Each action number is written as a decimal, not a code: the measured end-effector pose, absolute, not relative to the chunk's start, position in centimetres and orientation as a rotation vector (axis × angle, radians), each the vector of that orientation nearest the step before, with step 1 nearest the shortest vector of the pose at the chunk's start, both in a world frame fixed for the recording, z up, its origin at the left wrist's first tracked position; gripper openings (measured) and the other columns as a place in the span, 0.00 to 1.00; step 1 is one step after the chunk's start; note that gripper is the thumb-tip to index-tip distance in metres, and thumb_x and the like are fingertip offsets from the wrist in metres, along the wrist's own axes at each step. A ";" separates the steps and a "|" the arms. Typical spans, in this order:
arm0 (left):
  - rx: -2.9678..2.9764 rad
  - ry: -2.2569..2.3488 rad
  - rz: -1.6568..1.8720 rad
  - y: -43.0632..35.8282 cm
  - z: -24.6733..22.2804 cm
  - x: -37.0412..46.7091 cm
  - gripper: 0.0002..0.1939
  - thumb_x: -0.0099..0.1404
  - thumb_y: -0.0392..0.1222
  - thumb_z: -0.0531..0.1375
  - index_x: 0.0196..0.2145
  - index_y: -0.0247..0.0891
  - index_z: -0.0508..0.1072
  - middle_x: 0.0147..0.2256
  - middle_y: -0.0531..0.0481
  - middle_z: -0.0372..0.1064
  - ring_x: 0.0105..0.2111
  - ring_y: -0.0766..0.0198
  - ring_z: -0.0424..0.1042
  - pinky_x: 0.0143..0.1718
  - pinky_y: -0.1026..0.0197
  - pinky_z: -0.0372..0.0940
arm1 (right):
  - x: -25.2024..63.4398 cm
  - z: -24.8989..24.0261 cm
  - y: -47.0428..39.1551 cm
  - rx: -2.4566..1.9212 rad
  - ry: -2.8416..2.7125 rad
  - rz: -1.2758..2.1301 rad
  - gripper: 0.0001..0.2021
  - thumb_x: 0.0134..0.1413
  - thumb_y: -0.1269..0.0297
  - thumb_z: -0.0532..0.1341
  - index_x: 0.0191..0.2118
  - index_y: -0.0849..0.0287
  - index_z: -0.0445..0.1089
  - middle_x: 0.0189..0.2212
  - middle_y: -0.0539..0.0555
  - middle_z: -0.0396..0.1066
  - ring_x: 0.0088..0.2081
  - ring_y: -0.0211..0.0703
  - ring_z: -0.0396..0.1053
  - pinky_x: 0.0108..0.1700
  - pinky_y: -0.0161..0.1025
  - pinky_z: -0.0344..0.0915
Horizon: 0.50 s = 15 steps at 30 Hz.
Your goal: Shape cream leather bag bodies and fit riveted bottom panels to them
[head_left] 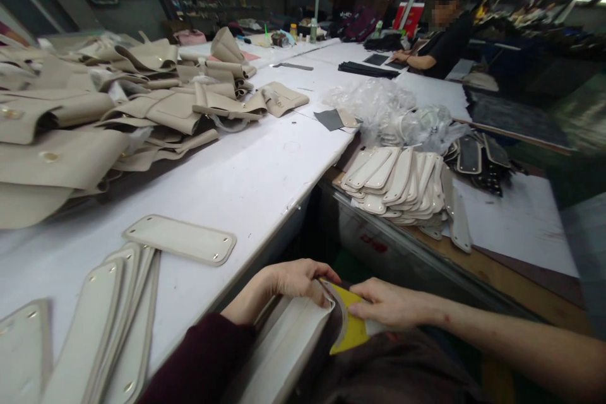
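Note:
At the bottom centre, my left hand (296,281) is closed over the top end of a long whitish piece (288,347) that lies along my lap. My right hand (395,306) pinches a yellow piece (353,322) with a curved inner edge, held right beside the end of the whitish piece. On the table to the left, a beige strap panel with metal eyelets (180,238) lies across the top of several similar panels (89,322) that are fanned out.
Beige bag parts (156,107) are heaped on the white table (265,170). To the right, a lower board (516,221) holds stacked beige panels (402,183), dark panels (478,154) and clear plastic bags (392,107). A person (445,31) works at the far right.

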<state>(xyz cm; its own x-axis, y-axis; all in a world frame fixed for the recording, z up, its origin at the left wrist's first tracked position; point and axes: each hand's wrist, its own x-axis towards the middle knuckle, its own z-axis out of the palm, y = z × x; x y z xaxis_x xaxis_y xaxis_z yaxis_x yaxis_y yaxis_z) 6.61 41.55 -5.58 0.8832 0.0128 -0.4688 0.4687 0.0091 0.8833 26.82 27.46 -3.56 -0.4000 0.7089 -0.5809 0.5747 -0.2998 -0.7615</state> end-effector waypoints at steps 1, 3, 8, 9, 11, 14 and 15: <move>1.541 0.397 -0.368 41.6 -5.4 6.6 0.32 0.46 0.41 0.68 0.52 0.39 0.73 0.47 0.48 0.74 0.46 0.53 0.71 0.48 0.57 0.65 | 26.6 -3.8 27.5 -1.645 -1.765 1.816 0.18 0.62 0.50 0.55 0.36 0.61 0.70 0.27 0.50 0.68 0.27 0.36 0.64 0.25 0.29 0.57; 1.534 0.406 -0.362 41.6 -5.2 6.6 0.33 0.46 0.40 0.67 0.52 0.38 0.73 0.46 0.48 0.74 0.45 0.53 0.71 0.46 0.58 0.65 | 26.3 -4.2 27.4 -1.630 -1.723 1.831 0.18 0.62 0.50 0.55 0.37 0.61 0.71 0.28 0.50 0.69 0.27 0.36 0.65 0.26 0.29 0.58; 1.505 0.407 -0.329 41.5 -5.1 6.4 0.32 0.47 0.40 0.66 0.52 0.37 0.72 0.42 0.49 0.74 0.40 0.57 0.71 0.42 0.60 0.65 | 25.8 -4.5 26.9 -1.651 -1.601 1.878 0.18 0.62 0.49 0.55 0.37 0.61 0.71 0.26 0.50 0.69 0.26 0.36 0.65 0.26 0.29 0.60; 1.495 0.404 -0.328 41.5 -5.2 6.3 0.32 0.48 0.40 0.66 0.52 0.37 0.71 0.41 0.49 0.74 0.40 0.58 0.71 0.42 0.60 0.65 | 25.7 -4.4 26.9 -1.658 -1.586 1.888 0.18 0.62 0.49 0.55 0.37 0.61 0.71 0.26 0.50 0.69 0.25 0.36 0.65 0.25 0.29 0.60; 1.480 0.392 -0.332 41.6 -5.3 6.3 0.32 0.48 0.41 0.67 0.53 0.36 0.71 0.41 0.49 0.74 0.40 0.58 0.71 0.42 0.60 0.65 | 25.4 -4.4 26.9 -1.675 -1.570 1.912 0.18 0.63 0.50 0.54 0.37 0.61 0.70 0.27 0.50 0.69 0.24 0.35 0.65 0.24 0.28 0.60; 1.492 0.369 -0.341 41.7 -5.4 6.2 0.33 0.49 0.42 0.67 0.54 0.35 0.69 0.42 0.48 0.73 0.41 0.58 0.70 0.43 0.60 0.65 | 25.2 -4.3 27.0 -1.720 -1.559 1.949 0.18 0.64 0.51 0.52 0.38 0.61 0.68 0.27 0.50 0.69 0.20 0.33 0.64 0.19 0.26 0.57; 1.495 0.364 -0.344 41.8 -5.4 6.2 0.34 0.49 0.42 0.67 0.54 0.34 0.69 0.43 0.48 0.73 0.41 0.58 0.70 0.43 0.60 0.65 | 25.1 -4.3 27.0 -1.733 -1.564 1.943 0.17 0.64 0.52 0.52 0.37 0.62 0.67 0.27 0.50 0.68 0.20 0.32 0.64 0.18 0.26 0.56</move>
<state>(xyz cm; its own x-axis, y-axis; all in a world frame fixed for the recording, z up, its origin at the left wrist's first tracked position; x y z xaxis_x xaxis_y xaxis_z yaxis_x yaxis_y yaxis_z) 6.22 41.77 -5.42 0.8982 0.0020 -0.4395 0.4389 0.0480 0.8973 25.10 26.97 -4.33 -0.3451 0.6525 -0.6746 0.5196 -0.4657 -0.7163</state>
